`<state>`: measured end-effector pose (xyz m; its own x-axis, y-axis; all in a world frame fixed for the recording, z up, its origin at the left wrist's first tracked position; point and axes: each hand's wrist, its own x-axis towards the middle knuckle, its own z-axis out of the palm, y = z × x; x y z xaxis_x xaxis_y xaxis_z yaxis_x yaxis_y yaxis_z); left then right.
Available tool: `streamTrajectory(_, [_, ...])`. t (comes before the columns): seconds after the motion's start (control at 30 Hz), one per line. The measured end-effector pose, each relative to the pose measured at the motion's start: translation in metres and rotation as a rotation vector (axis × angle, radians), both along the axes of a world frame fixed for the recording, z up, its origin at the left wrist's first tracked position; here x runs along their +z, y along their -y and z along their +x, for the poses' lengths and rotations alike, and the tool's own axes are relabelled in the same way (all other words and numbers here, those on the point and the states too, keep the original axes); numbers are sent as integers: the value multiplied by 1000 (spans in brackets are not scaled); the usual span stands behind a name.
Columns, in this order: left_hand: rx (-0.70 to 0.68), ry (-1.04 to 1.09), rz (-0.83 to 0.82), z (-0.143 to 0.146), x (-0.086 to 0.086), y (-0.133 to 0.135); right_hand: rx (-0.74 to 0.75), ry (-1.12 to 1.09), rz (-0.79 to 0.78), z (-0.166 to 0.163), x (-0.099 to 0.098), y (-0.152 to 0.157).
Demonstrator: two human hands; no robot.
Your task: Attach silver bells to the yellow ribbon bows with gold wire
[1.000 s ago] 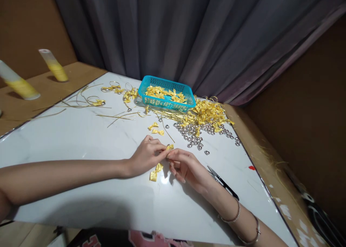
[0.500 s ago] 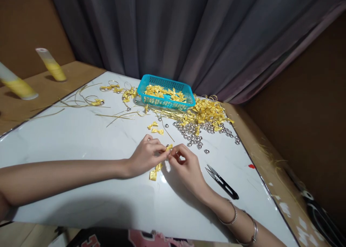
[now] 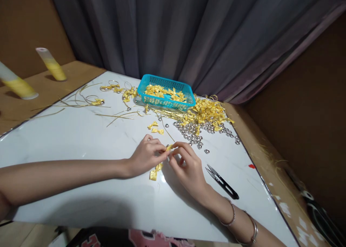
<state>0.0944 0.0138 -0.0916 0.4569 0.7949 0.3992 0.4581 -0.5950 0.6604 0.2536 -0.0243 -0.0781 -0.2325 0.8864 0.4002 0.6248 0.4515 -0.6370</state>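
Note:
My left hand [image 3: 147, 156] and my right hand [image 3: 186, 167] meet over the white table [image 3: 81, 139]. Both pinch a small yellow ribbon bow [image 3: 169, 148] between thumb and fingertips; a tiny silver bit shows at its top. A second yellow bow [image 3: 155, 172] lies on the table just below my left hand. Black thread snips [image 3: 222, 182] rest right of my right wrist. Two bracelets ring that wrist.
A turquoise basket [image 3: 165, 102] of yellow bows stands at the back. Right of it lie a heap of bows [image 3: 208, 111] and several silver beads [image 3: 196, 133]. Gold cord strands [image 3: 81, 102] sprawl at the back left. Two thread cones [image 3: 51, 64] stand on the wooden ledge.
My right hand has turned over from palm-up to knuckles-up and shifted slightly right, still pinching the bow. That uncovered the snips. My left hand has stayed put.

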Motion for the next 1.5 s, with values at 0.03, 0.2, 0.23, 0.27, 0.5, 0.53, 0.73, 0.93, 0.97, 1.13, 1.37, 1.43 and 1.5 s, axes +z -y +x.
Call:
streamTrajectory(0.03, [1, 5, 0, 0, 0, 0, 0, -1, 4, 0, 0, 0])
streamTrajectory(0.2, [14, 13, -6, 0, -1, 0, -4, 14, 22, 1, 1, 1])
streamTrajectory(0.23, [16, 10, -8, 0, -1, 0, -4, 20, 22, 1, 1, 1])
streamTrajectory(0.27, [17, 5, -10, 0, -1, 0, -3, 27, 21, 1, 0, 1])
streamTrajectory(0.5, [-2, -10, -12, 0, -1, -1, -7, 18, 36, 3, -1, -1])
streamTrajectory(0.53, [-5, -15, -9, -1, -1, -1, -6, 25, 38, 3, -1, -1])
streamTrajectory(0.73, [-24, -44, 6, -1, -2, -1, 34, 129, 110, 5, -2, -3])
streamTrajectory(0.93, [-17, -51, 15, -1, -1, 0, 26, 175, 143, 4, -2, -2])
streamTrajectory(0.97, [-14, -49, 16, -1, -1, 0, 17, 174, 130, 4, -2, -1])
streamTrajectory(1.13, [2, -40, 16, 0, -2, 0, -36, 91, -42, 6, 5, -1])
streamTrajectory(1.37, [-1, -38, 23, -1, -4, 0, -36, 10, -233, 7, 5, -7])
streamTrajectory(1.43, [-5, -37, 28, -1, -4, 0, -39, -18, -257, 7, 3, -8])
streamTrajectory(1.5, [-6, -32, 31, 0, -3, 0, -41, -45, -281, 8, 2, -9])
